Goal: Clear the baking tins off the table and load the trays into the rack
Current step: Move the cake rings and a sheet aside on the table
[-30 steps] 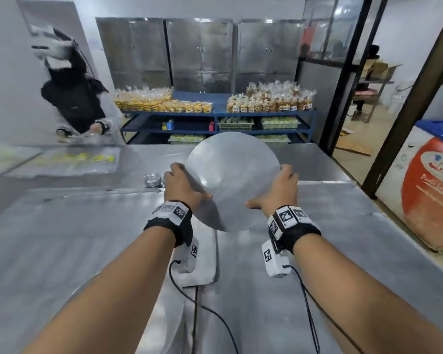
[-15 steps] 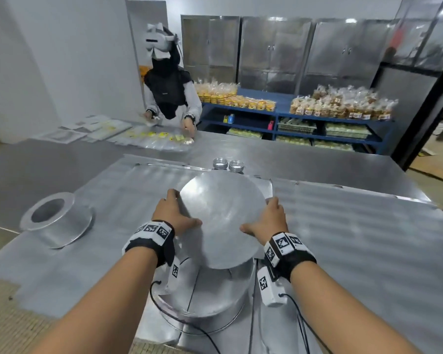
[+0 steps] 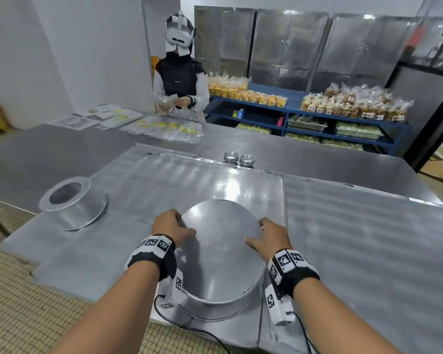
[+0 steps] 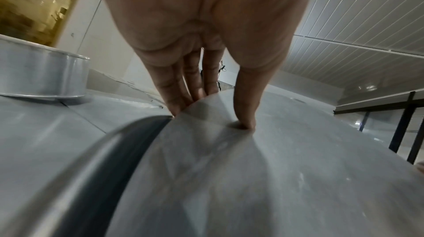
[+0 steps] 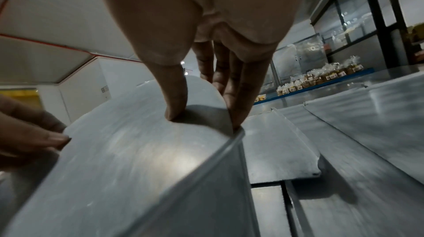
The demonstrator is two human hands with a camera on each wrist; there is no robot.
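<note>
A flat round metal disc [image 3: 220,241] lies level on top of a wide round baking tin [image 3: 215,300] at the table's near edge. My left hand [image 3: 173,227] pinches the disc's left edge, thumb on top and fingers underneath. My right hand [image 3: 269,236] pinches the right edge the same way. In the left wrist view my left hand [image 4: 211,117] grips the disc [image 4: 252,177] just above the tin's rim [image 4: 110,150]. The right wrist view has my right hand [image 5: 205,120] on the disc [image 5: 137,159], with the tin's wall [image 5: 206,195] below.
A second round tin [image 3: 72,203] stands at the table's left. Two small tins [image 3: 238,158] sit at the far edge of a flat tray [image 3: 189,180]. Another person [image 3: 180,80] works at the far counter by clear bags [image 3: 164,126]. Blue shelves [image 3: 343,123] hold packed goods.
Both hands have lowered the disc from a raised, tilted hold down flat onto the wide tin. My head has turned left and down.
</note>
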